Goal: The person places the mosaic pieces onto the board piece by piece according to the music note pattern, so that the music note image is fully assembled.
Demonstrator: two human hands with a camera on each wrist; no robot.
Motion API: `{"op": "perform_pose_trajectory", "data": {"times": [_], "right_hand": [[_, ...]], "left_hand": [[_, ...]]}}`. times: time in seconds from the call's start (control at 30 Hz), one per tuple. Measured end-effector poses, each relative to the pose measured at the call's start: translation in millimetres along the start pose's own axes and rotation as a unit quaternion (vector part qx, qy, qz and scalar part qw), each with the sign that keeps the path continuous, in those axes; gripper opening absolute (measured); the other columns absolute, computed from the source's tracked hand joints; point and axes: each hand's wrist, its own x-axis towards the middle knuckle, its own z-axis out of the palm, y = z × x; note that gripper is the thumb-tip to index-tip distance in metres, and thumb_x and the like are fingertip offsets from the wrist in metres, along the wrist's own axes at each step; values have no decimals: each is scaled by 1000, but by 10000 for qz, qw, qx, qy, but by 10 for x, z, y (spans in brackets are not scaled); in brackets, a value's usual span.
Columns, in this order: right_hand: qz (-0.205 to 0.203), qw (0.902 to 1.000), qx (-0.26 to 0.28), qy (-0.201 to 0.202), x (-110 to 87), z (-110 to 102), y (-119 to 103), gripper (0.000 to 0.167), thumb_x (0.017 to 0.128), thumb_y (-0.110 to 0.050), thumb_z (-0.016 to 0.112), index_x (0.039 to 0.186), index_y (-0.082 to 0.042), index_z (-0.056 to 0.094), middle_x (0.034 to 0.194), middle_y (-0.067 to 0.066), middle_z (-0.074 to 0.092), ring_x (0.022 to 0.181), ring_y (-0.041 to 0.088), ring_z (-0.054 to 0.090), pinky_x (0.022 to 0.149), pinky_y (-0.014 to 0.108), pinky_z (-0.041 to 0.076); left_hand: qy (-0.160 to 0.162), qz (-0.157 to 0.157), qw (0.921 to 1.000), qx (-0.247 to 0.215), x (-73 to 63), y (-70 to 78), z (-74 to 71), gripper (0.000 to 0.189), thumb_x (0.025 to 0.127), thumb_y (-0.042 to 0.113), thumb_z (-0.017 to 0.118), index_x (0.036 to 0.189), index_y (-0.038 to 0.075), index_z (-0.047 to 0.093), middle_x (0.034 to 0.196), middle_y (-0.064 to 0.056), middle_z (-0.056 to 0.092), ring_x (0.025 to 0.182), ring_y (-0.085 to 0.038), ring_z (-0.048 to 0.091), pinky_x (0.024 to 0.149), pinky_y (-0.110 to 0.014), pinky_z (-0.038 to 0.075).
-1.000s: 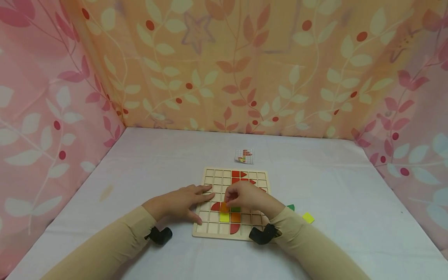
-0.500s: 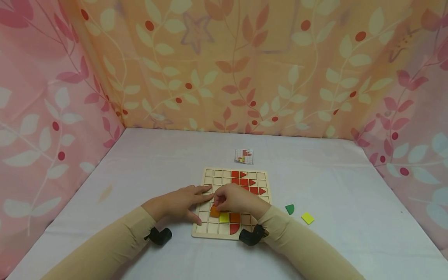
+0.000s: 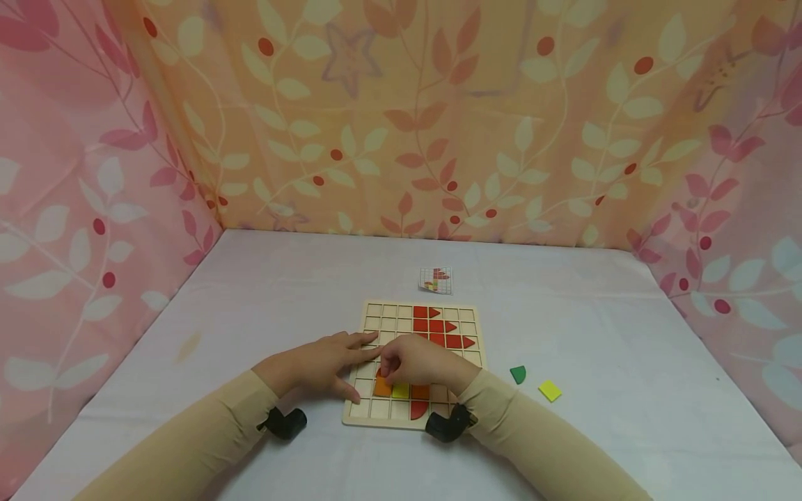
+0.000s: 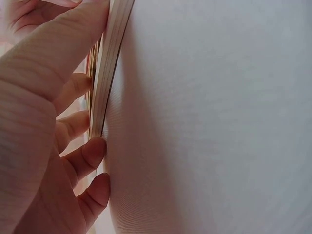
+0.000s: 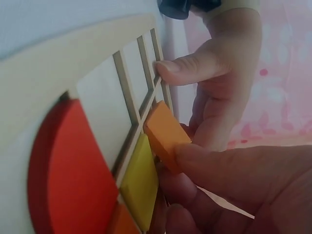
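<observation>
A wooden grid board [image 3: 370,412] lies on the table in the head view. Between thumb and fingers my right hand [image 3: 422,363] pinches an orange square tile [image 5: 165,136], tilted over a cell beside the yellow tile [image 5: 140,183]. A red quarter-round tile [image 5: 73,165] sits near the board's front edge. My left hand [image 3: 321,363] rests spread on the board's left side, fingertips on the grid and thumb by the lower left. The left wrist view has its fingers along the board's edge [image 4: 108,73]. The right hand hides the middle cells.
Red tiles [image 3: 437,325] form stepped rows at the upper right of the grid. Right of the board lie a green quarter-round tile [image 3: 518,374] and a yellow square tile [image 3: 550,390]. A small printed pattern card [image 3: 435,280] lies behind the board. Patterned curtains [image 3: 401,125] enclose the table.
My right hand has moved left and slightly toward me with the orange tile, from above the yellow tile to the cell left of it. The left hand has stayed in place.
</observation>
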Motion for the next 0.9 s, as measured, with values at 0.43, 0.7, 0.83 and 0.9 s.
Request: {"op": "perform_pose_trajectory", "data": {"times": [0.43, 0.7, 0.83, 0.9], "right_hand": [[36, 9997, -205, 139, 19, 52, -18, 15, 76, -7, 72, 66, -14, 63, 60, -9, 54, 61, 5, 47, 56, 19, 40], [37, 9993, -359, 57, 9, 28, -33, 14, 77, -9, 71, 69, -16, 63, 63, -10, 56, 63, 5, 48, 58, 19, 42], [47, 9995, -297, 110, -40, -25, 15, 12, 78, -12, 72, 71, -18, 63, 66, -10, 57, 66, 7, 50, 60, 21, 44], [83, 9995, -234, 185, -76, -65, 54, 12, 78, -13, 72, 72, -18, 63, 66, -9, 57, 66, 8, 50, 60, 22, 44]], "left_hand": [[14, -39, 10000, -39, -5, -7, 8, 86, 70, 67, 57, 143, 35, 26, 152, 7, 15, 135, -35, 18, 104, -52, 24], [33, -22, 10000, -5, -12, -2, 4, 85, 70, 67, 56, 143, 36, 25, 152, 7, 15, 136, -34, 19, 104, -52, 25], [38, 45, 10000, 67, -11, 0, 4, 85, 71, 67, 56, 143, 35, 26, 152, 7, 15, 136, -31, 20, 104, -50, 26], [28, 61, 10000, 68, -11, 2, 2, 85, 71, 66, 57, 144, 34, 26, 152, 6, 15, 135, -32, 20, 104, -50, 26]]}}
